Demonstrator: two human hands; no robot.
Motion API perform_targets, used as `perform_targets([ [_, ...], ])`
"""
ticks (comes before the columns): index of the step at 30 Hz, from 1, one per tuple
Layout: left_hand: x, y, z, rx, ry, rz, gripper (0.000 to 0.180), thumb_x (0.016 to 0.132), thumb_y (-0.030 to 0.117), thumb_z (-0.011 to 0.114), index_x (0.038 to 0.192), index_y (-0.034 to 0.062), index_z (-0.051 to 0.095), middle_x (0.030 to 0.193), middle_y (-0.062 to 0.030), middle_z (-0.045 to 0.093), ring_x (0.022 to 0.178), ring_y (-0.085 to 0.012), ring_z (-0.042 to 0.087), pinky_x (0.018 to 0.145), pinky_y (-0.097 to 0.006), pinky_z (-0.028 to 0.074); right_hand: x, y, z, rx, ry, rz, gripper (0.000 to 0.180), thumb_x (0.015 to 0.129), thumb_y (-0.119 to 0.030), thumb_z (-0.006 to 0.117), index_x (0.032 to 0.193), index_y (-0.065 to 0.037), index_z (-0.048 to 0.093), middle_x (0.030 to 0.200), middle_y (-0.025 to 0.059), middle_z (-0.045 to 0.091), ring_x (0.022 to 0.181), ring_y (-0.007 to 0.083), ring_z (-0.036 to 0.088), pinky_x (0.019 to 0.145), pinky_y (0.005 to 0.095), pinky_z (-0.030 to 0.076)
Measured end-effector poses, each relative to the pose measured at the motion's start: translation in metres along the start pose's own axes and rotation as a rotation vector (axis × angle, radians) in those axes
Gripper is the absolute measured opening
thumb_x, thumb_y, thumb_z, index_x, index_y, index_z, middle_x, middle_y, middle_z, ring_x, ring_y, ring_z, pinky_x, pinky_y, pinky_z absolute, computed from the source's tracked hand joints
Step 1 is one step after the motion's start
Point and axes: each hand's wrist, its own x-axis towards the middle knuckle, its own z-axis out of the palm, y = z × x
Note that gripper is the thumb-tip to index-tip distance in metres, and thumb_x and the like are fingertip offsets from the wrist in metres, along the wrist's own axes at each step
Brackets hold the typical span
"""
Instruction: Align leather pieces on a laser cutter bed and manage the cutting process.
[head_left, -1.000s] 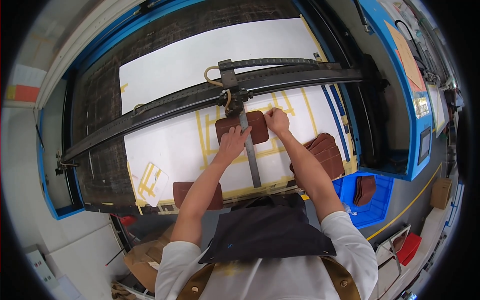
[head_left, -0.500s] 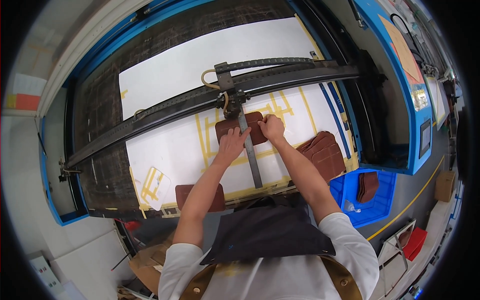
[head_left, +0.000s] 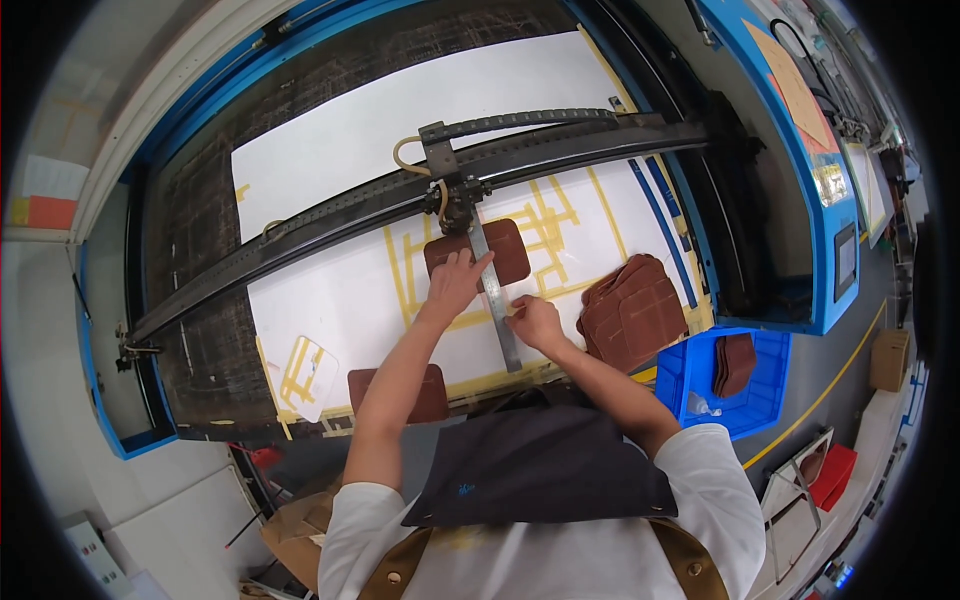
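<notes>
A narrow steel ruler (head_left: 506, 345) lies across a brown leather piece (head_left: 508, 248) with rounded corners, reaching from below the machine's head toward me. My left hand (head_left: 453, 290) presses on the leather with its fingers spread, and one fingertip touches the ruler. Lower along the ruler, my right hand (head_left: 537, 326) has its fingers curled, with the tips at the ruler's right edge. A stack of brown leather pieces (head_left: 632, 315) lies to the right of that hand. Another brown leather piece (head_left: 425, 395) rests at the bed's front edge, partly behind my left forearm.
A black gantry beam (head_left: 560, 165) crosses the machine bed, with its head (head_left: 458, 205) just beyond the leather. White sheeting (head_left: 350, 130) with yellow tape covers the bed. A taped white template (head_left: 312, 380) lies at left. At right stands a blue bin (head_left: 765, 400) holding leather pieces.
My right hand has left the leather's right edge and moved toward me to the lower part of the ruler. My left hand stays on the leather and ruler. The view has shifted slightly.
</notes>
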Motion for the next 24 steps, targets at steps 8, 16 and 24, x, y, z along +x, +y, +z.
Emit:
perform_targets([
  [8,-0.015,0.011,-0.002,-0.091,0.085,-0.088,0.043,0.082,0.006,0.056,0.123,0.0169,0.061,0.092,-0.0102,0.057,0.085,-0.0308,0.062,0.065,-0.042,0.053,-0.009,-0.014,0.007,-0.031,0.115,0.043,0.033,0.073,-0.020,0.072,0.101,-0.003,0.068,0.087,0.0164,0.071,0.087,0.0341,0.069,0.080,0.0435,0.054],
  [16,-0.094,0.090,0.026,-0.833,0.141,-0.708,0.013,0.090,0.008,0.061,0.101,0.0013,0.064,0.086,-0.0142,0.071,0.077,-0.0260,0.070,0.071,-0.035,0.055,0.002,0.002,0.013,0.178,0.110,0.095,0.025,0.069,-0.015,0.072,0.092,-0.006,0.067,0.083,0.0111,0.071,0.082,0.0304,0.069,0.075,0.0394,0.054],
  [24,-0.100,0.106,0.026,-0.903,0.175,-0.831,0.017,0.089,0.008,0.062,0.104,0.0015,0.066,0.090,-0.0131,0.072,0.084,-0.0230,0.071,0.076,-0.034,0.055,0.007,-0.003,0.023,0.097,0.108,0.081,0.031,0.068,-0.017,0.076,0.095,-0.004,0.070,0.082,0.0093,0.073,0.078,0.0257,0.071,0.072,0.0359,0.055],
])
